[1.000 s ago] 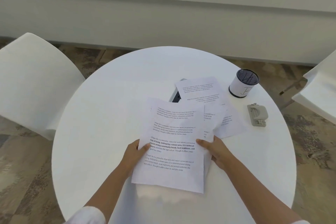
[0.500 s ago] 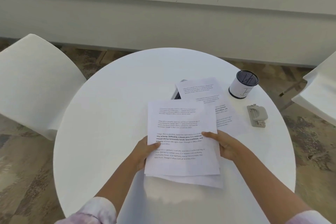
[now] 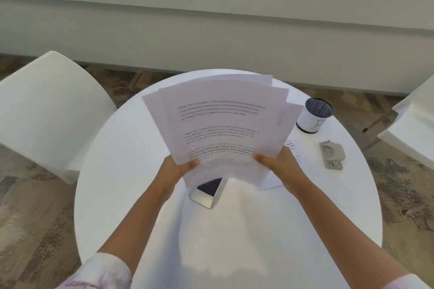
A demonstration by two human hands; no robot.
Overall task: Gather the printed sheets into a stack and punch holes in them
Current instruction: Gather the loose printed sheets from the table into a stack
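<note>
Fanning out unevenly at their far edges, the printed sheets [image 3: 225, 124] are lifted off the round white table [image 3: 122, 171] and tilted up toward the camera, blurred by motion. The left hand [image 3: 176, 169] pinches their lower left edge, thumb on the printed face, and the right hand [image 3: 279, 164] grips the lower right edge the same way, fingers behind the paper. Under the raised sheets a phone [image 3: 209, 191] lies flat on the tabletop, and one more printed page [image 3: 292, 148] peeks out beside the right hand. Further right sit a grey hole punch [image 3: 331, 154] and a white cup with a dark lid [image 3: 314, 115]. White chairs [image 3: 47, 110] flank the table on a mottled brown floor [image 3: 32, 218], with a pale wall [image 3: 211, 19] behind.
</note>
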